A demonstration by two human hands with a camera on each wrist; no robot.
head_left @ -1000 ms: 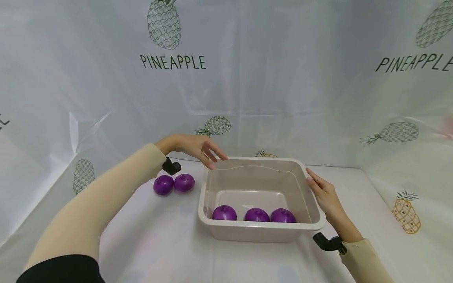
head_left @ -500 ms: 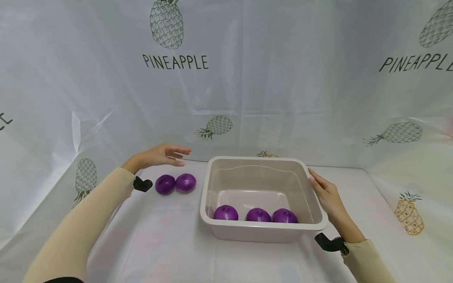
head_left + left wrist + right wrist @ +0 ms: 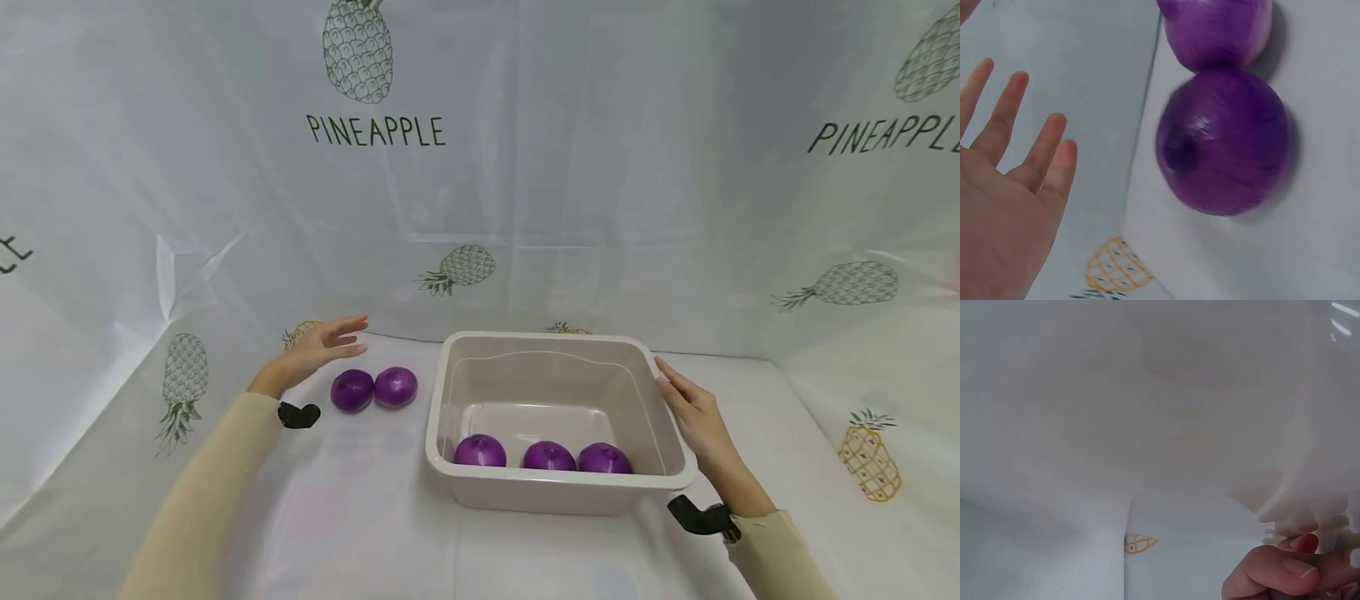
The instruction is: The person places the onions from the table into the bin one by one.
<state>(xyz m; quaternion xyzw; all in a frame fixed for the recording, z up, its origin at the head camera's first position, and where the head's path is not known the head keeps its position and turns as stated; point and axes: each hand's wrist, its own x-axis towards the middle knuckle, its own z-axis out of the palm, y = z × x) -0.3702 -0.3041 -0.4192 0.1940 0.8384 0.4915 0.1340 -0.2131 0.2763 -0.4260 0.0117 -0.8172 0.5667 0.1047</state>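
Here's the head camera, up on the person's side, facing forward and down across the desk [image 3: 360, 533] to the printed sheet [image 3: 600, 150], taking in left hand [image 3: 313, 354] and right hand [image 3: 697, 421] from the farthest off. Over to the left wrist, in close on two purple globes [image 3: 395, 387] that the head view shares; and the right wrist faces a pale tub [image 3: 558, 493] so near it nearly fills the picture, shared with the head too!

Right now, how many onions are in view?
5. Left of the bin, on the table, sit a darker onion and a lighter onion. Inside the bin, by the near wall, are a left onion, middle onion and right onion. That wall could hide more.
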